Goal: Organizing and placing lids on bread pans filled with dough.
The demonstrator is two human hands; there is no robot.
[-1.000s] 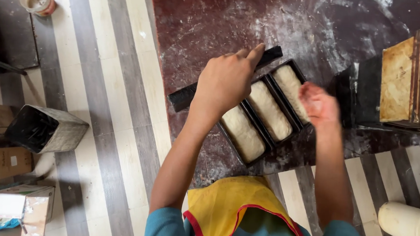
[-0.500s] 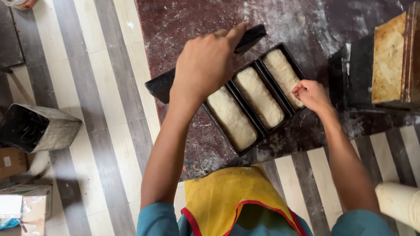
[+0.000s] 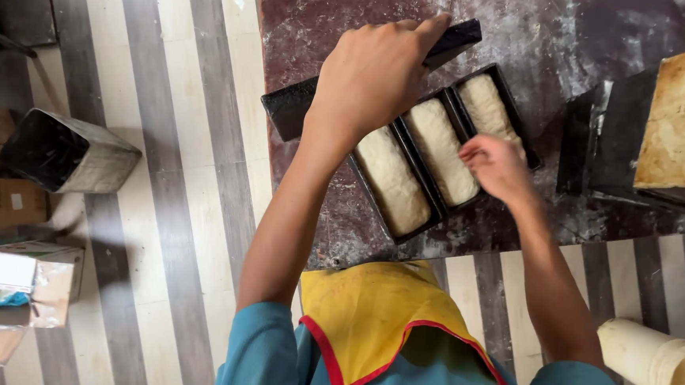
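A black three-slot loaf pan (image 3: 394,234) lies on the dark floured worktop (image 3: 353,11). Each slot holds a pale raw dough loaf (image 3: 395,180). My left hand (image 3: 373,75) grips a flat black lid (image 3: 288,110) along the pan's far side, fingers curled over its edge. My right hand (image 3: 496,164) rests over the pan's near right corner, between the middle loaf (image 3: 440,147) and the right loaf (image 3: 487,102), fingers bent. I cannot tell whether it holds the rim.
Dark metal tins with a crusted tan lid (image 3: 676,114) stand at the right. An empty metal loaf tin (image 3: 67,152) lies on the striped floor at the left, near cardboard boxes (image 3: 9,204). A cream bucket (image 3: 665,367) sits at lower right.
The view has shifted, so the pan sits more central. My left hand stays on the black lid. My right hand has moved from the pan's right end onto its near edge.
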